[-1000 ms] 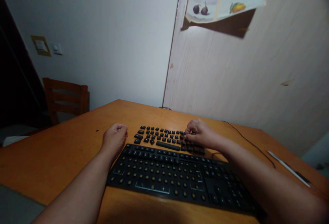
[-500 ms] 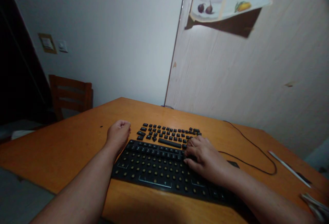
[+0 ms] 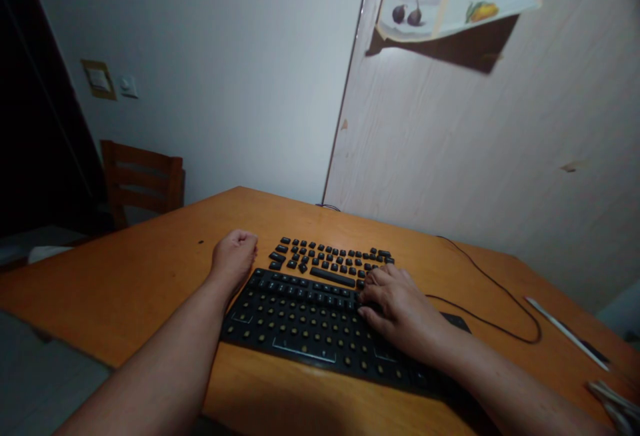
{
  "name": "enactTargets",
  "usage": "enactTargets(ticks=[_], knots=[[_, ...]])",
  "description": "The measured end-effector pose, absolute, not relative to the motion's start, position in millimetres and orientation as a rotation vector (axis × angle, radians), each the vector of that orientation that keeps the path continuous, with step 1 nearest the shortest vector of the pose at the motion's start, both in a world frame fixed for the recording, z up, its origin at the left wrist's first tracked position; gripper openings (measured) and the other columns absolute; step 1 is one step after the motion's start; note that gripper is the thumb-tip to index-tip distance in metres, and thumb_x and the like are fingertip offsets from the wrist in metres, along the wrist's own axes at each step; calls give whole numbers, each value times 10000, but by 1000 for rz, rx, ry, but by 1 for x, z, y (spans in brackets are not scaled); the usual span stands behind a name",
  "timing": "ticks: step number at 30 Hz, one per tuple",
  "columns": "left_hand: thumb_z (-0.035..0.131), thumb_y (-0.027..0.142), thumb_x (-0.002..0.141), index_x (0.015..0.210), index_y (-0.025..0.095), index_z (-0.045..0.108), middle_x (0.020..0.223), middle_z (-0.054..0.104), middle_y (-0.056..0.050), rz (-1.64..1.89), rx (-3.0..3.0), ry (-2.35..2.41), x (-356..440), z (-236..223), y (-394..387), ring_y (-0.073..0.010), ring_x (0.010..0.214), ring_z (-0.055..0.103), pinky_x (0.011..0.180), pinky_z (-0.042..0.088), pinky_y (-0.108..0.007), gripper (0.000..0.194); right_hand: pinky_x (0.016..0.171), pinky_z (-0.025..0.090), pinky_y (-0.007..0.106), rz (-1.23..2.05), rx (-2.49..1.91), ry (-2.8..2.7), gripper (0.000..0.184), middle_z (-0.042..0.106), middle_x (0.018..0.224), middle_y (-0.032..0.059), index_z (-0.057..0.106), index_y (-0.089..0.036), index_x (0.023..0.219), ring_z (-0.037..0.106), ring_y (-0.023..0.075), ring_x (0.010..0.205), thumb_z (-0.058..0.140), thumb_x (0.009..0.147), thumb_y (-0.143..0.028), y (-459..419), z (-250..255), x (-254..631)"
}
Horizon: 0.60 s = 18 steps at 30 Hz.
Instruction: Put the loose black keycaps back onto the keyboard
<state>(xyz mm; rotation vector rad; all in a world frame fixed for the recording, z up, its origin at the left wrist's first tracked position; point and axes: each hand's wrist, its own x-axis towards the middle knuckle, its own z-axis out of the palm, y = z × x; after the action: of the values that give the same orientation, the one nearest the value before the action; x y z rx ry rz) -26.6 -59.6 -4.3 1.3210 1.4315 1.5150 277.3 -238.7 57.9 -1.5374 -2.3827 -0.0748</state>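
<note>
The black rectangular plastic keyboard (image 3: 310,333) lies at your six o'clock on the orange-brown wooden table (image 3: 165,273), loose black plastic keycaps (image 3: 333,277) in rows at its twelve. Your left hand (image 3: 234,255) is clenched beside its ten o'clock corner; your right hand (image 3: 396,299) curves over its two o'clock part, and I cannot tell whether it grips anything.

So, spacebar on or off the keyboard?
Off: the spacebar lies on the table among loose keycaps, just beyond the keyboard.
</note>
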Motion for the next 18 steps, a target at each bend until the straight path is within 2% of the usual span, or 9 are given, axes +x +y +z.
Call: enactTargets(ticks=[10, 18], knots=[[608, 386, 692, 720, 180, 594, 582, 599, -12, 1511, 1366, 1451, -28, -7, -55, -138, 513, 517, 506, 376, -238, 208, 757, 329, 381, -236, -1547, -2454, 126, 625, 905, 72, 676, -214, 753, 485, 257, 916, 684, 878, -224, -241, 60, 271], [616, 398, 682, 746, 181, 595, 574, 604, -12, 1535, 1328, 1415, -27, -8, -54, -140, 503, 518, 502, 383, -238, 227, 720, 313, 365, -244, -1564, -2434, 177, 616, 871, 68, 648, -214, 714, 482, 250, 886, 671, 886, -243, -242, 55, 273]])
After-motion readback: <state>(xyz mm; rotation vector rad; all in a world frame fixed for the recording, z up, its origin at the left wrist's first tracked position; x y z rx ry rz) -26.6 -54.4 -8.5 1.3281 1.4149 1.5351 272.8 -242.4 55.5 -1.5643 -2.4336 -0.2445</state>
